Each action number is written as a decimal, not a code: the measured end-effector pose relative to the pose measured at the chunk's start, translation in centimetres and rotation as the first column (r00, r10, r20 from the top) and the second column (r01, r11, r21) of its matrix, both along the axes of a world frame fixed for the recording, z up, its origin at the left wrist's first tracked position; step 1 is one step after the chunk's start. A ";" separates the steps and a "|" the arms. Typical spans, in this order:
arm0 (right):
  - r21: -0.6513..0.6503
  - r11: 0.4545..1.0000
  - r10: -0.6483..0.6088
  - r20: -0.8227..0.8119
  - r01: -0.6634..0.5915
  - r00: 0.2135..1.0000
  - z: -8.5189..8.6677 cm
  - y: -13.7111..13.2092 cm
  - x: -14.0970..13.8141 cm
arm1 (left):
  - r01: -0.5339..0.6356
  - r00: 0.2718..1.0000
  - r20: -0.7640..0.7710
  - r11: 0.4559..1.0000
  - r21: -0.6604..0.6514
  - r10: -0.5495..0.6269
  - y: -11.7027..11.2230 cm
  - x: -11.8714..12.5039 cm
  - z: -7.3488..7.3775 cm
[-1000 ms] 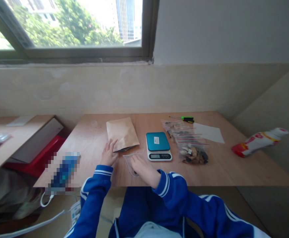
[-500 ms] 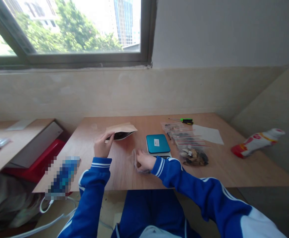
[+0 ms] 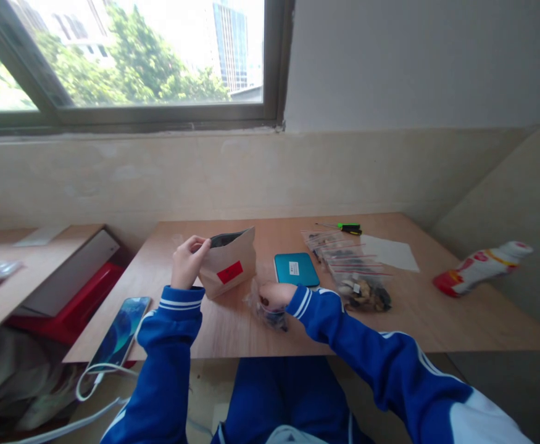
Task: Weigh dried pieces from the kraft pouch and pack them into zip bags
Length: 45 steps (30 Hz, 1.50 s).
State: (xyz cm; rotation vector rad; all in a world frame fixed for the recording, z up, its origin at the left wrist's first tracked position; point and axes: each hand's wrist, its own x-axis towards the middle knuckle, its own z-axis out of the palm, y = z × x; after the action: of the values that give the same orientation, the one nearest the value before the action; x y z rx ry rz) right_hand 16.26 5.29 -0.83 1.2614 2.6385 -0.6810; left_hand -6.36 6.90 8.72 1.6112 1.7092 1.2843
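Observation:
My left hand [image 3: 187,261] grips the open top edge of a brown paper bag [image 3: 229,269] with a red label, holding it upright on the wooden table [image 3: 413,320]. Just right of it, my right hand [image 3: 273,293] is closed on a small clear plastic bag [image 3: 270,311] with dark pieces inside, lifted slightly off the table. A teal kitchen scale [image 3: 296,269] sits directly behind my right hand.
A row of clear zip bags [image 3: 350,265] with dark contents lies right of the scale. Behind them are a green-handled screwdriver [image 3: 349,227] and a white sheet [image 3: 392,251]. A red-and-white bottle [image 3: 480,265] lies at far right. A phone [image 3: 119,333] with a cable rests at the table's left edge.
My left hand raised the paper bag from lying flat to standing upright with its mouth open. My right hand picked the small clear bag up off the table.

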 end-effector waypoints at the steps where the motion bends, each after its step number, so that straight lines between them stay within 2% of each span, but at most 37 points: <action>1: 0.000 1.000 0.015 -0.007 -0.015 1.000 0.4 0.1 0.1 | 0.000 1.000 0.004 1.000 -0.002 0.000 0.0 0.1 -0.1; 4: -0.004 0.997 0.074 -0.058 -0.075 0.996 1.6 0.5 0.5 | 0.012 0.998 0.058 1.000 -0.002 -0.012 -0.1 0.3 -0.2; 8: -0.020 0.996 0.078 -0.234 -0.085 0.969 3.2 0.8 1.2 | 0.025 0.991 0.131 0.999 0.031 -0.028 -0.2 0.7 0.0; 12: 0.032 0.999 0.041 -0.424 -0.031 0.905 4.9 1.1 2.2 | 0.090 0.993 0.066 0.987 0.134 -0.099 -0.3 0.9 0.2; 16: 0.061 0.996 -0.016 -0.562 0.061 0.827 7.1 1.3 3.2 | 0.120 0.993 -0.028 0.978 0.169 -0.117 -0.3 0.9 0.3; 19: -0.022 0.994 -0.089 -0.698 0.103 0.710 9.1 1.5 3.6 | 0.131 0.991 -0.035 0.982 0.136 -0.127 -0.5 0.8 0.5; 22: -0.047 0.985 -0.126 -0.849 0.163 0.513 11.1 1.9 3.1 | 0.171 0.985 -0.006 0.984 0.060 -0.171 -0.8 0.6 0.8; 25: 0.042 0.958 -0.052 -0.948 0.284 0.314 12.7 2.7 1.3 | 0.218 0.975 0.034 0.976 0.020 -0.219 -1.0 0.5 0.9; 27: 0.133 0.919 0.032 -0.964 0.371 0.265 13.2 3.2 -0.4 | 0.234 0.971 0.054 0.972 0.021 -0.235 -1.0 0.4 0.9; 30: 0.269 0.835 0.120 -0.940 0.480 0.319 13.3 4.0 -2.8 | 0.258 0.963 0.077 0.966 0.035 -0.260 -0.8 0.4 0.7; 33: 0.384 0.802 0.178 -0.885 0.458 0.430 12.5 4.6 -4.1 | 0.261 0.962 0.069 0.963 0.067 -0.265 -0.6 0.3 0.4; 36: 0.438 0.824 0.224 -0.835 0.360 0.503 11.7 5.2 -4.3 | 0.240 0.968 0.055 0.967 0.084 -0.245 -0.3 0.3 0.0; 40: 0.445 0.859 0.257 -0.804 0.255 0.536 11.5 5.5 -3.7 | 0.217 0.975 0.033 0.973 0.085 -0.220 0.0 0.2 -0.4; 45: 0.351 0.925 0.218 -0.803 0.145 0.554 11.8 5.3 -3.0 | 0.211 0.976 0.042 0.973 0.090 -0.215 0.2 0.4 -0.3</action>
State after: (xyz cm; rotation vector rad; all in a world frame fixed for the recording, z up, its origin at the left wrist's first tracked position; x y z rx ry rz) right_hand 13.30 10.58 10.96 1.1093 3.7450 -0.9917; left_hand -5.98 7.09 8.39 1.7412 1.4242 1.2951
